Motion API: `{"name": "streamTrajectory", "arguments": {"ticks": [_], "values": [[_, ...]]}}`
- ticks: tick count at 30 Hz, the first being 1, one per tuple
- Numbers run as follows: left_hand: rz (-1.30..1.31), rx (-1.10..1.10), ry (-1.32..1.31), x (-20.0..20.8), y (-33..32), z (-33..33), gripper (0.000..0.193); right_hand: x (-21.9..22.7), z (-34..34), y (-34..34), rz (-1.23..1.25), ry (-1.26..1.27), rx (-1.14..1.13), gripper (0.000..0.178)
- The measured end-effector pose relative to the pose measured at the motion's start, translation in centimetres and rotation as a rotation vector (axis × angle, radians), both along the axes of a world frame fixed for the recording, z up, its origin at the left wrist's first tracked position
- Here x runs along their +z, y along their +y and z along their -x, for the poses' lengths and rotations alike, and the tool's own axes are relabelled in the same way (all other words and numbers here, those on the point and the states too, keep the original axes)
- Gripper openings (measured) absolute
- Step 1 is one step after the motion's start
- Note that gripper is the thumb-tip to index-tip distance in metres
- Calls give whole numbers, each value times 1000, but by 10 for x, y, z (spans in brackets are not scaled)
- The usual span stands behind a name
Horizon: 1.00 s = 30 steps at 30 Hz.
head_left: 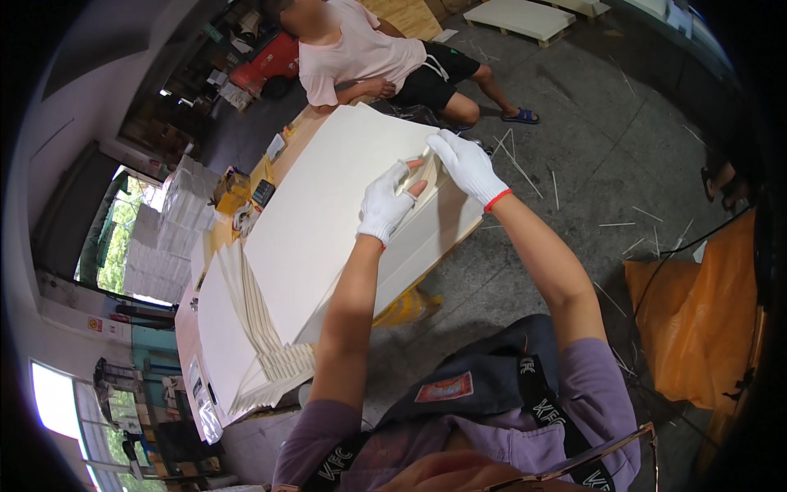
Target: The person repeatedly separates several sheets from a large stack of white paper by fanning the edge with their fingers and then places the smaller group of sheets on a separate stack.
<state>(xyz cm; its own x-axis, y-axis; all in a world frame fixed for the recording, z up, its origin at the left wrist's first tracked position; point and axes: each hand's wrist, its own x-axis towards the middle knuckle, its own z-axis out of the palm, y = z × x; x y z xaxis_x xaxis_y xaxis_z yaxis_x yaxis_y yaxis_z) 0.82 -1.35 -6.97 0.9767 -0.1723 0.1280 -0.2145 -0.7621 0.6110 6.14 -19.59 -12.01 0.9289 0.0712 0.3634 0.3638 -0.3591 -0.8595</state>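
A large stack of white paper or card sheets point(328, 189) lies on the table before me. My right hand point(469, 166), in a white glove with a red cuff, is closed on the stack's near right corner and bends several sheets there. My left hand point(388, 199) rests by the same edge in a white glove, with bare thumb and finger showing. Those two are apart against the fanned sheet edges; the other fingers are partly hidden. Closer to the left lies a second pile of white sheets point(215, 328), with fanned, staggered bundles point(261, 324) across it.
Across the table a person in a pink shirt point(361, 49) sits leaning on it. A calculator point(263, 193) and a yellow box point(232, 191) stand along its left side. White strips point(525, 176) litter the floor. An orange sack point(689, 312) stands at right.
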Motion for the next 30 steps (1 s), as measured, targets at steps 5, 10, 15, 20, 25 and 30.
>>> {"name": "streamTrajectory", "arguments": {"ticks": [5,10,15,20,25,30], "values": [[30,33,-172,-5,-2,3,38,2,2,0,90,11,9,59],[-1,-45,-171,-20,10,-7,38,-4,-4,1,110,-16,21,56],[-95,-13,-113,-6,-1,0,44,-3,-2,1,69,-34,19,54],[-73,-31,-169,-12,2,-2,43,-9,-4,2,52,-58,-5,52],[-91,49,-110,-7,-4,1,37,-6,1,1,59,-54,4,48],[-133,-19,-207,-14,0,-3,35,-9,-2,3,57,-96,-13,45]]}}
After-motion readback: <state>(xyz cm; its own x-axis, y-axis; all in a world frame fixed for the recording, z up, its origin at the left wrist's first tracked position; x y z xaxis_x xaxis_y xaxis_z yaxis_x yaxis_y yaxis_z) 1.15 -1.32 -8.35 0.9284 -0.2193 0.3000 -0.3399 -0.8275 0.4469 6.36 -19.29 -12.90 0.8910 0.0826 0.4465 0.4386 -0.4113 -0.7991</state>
